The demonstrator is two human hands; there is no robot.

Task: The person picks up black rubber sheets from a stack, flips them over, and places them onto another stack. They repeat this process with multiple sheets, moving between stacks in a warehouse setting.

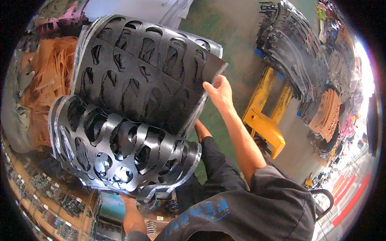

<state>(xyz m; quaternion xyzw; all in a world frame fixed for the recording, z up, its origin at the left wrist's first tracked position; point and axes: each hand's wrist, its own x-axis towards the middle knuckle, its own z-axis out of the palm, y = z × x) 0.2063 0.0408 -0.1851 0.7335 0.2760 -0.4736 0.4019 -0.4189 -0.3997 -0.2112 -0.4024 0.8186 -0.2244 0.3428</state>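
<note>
A stack of large black die-cut sheets [161, 86], full of sole-shaped cut-outs, fills the middle left. Its near portion [128, 144] curls over toward me, shiny where light strikes it. My right hand [219, 94] pinches the right edge of the upper sheet, thumb on top. Beneath the curled near edge is my left hand [128, 197]; only its wrist side shows, and the sheets hide its fingers.
Orange-brown scrap sheets [52, 76] are heaped at left. A yellow pallet jack [263, 120] stands on the green floor [225, 44] at right, by another stack of black cut sheets [293, 44]. Shelves with small dark items [56, 197] line the lower left.
</note>
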